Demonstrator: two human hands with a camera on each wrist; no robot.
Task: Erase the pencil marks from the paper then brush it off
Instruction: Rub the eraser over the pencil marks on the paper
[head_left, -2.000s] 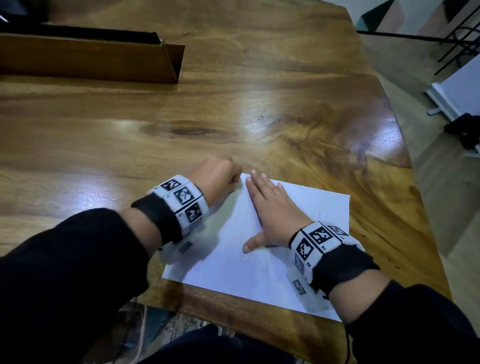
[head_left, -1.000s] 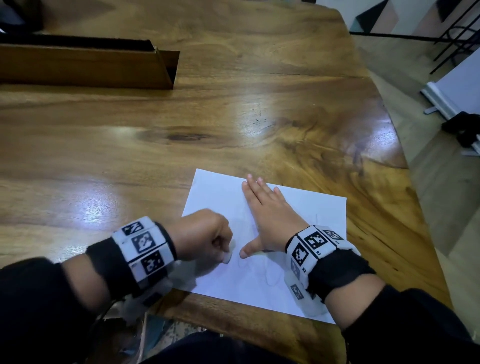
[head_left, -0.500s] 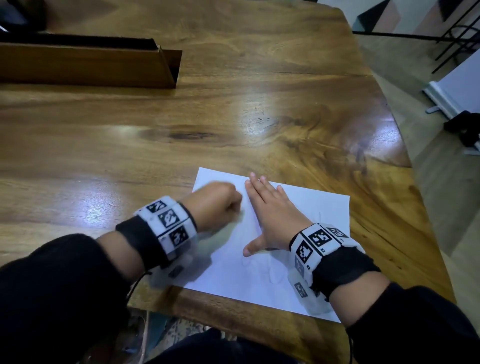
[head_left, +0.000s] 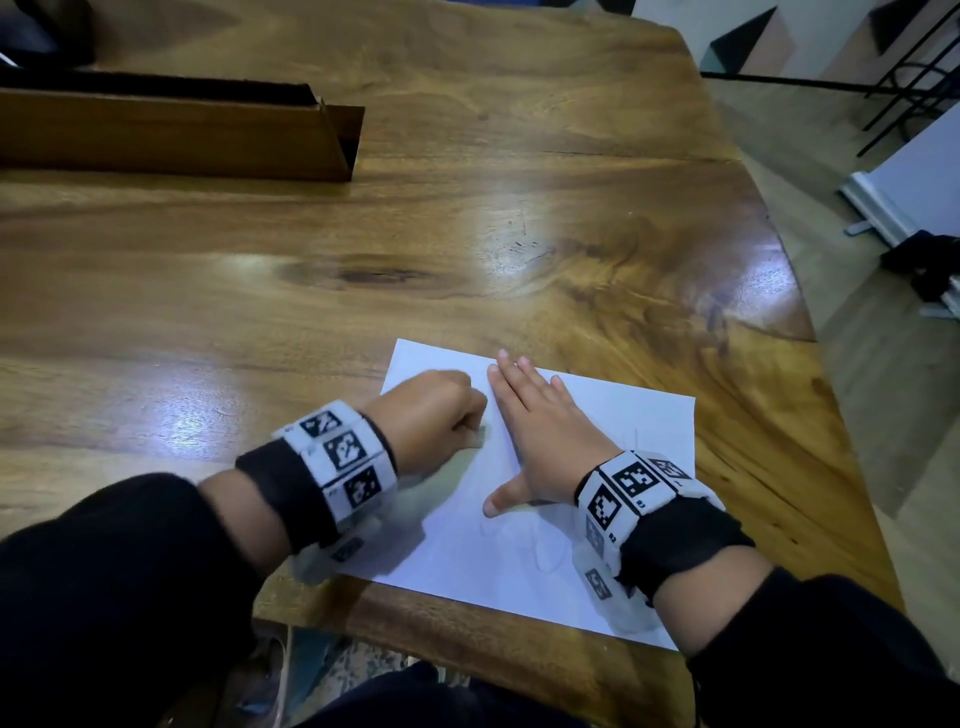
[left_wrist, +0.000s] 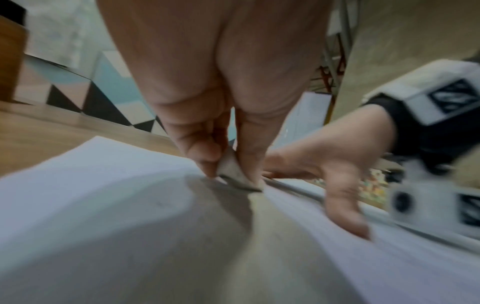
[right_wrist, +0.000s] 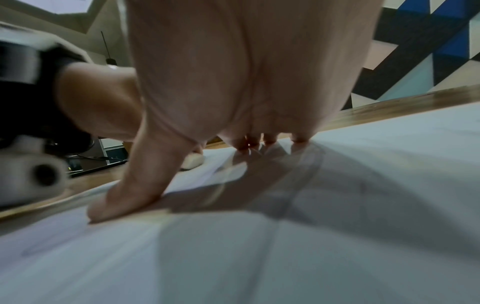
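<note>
— Status?
— Left fingers (left_wrist: 205, 156) are pinching the eraser (left_wrist: 233, 172), rubbing the paper (head_left: 613, 415) beside the right fingers (head_left: 524, 384), lying flat and pinning it.
— Risk?
— Hard strokes could be creasing the unpinned edge.

1. The paper (head_left: 597, 561) lies on the surface (head_left: 467, 234), at its near edge, right of centre.
2. The right hand (head_left: 545, 431) lies flat on the paper.
3. The left hand (head_left: 426, 415), just left of it, presses an eraser (left_wrist: 233, 170) onto the paper.
4. A wooden holder (head_left: 171, 135) stands far back on the left.
</note>
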